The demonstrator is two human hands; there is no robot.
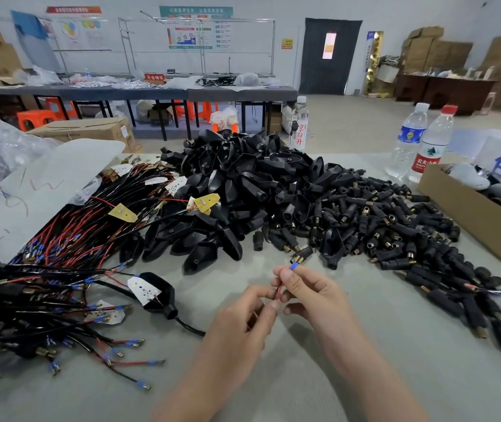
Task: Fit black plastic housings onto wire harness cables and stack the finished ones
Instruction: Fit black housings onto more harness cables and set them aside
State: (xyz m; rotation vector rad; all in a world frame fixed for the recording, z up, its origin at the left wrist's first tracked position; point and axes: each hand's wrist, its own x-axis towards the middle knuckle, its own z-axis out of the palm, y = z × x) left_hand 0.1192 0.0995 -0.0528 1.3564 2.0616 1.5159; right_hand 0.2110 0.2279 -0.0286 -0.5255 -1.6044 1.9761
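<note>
Fingertips (284, 275) of the right hand (307, 289) pinch a red-and-black wire pair (277, 292) just below its blue terminal (294, 265). The left hand (240, 324) pinches the same wires lower down. To the left, a black housing (159, 295) holding a white board lies on the grey table (218, 281). Farther off sits a heap of loose housings (243, 184), with harness cables (60, 239) to its left.

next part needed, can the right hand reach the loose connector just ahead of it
Probably yes: the connector lies just beyond the right hand, nothing between, though it grips the wires.
</note>
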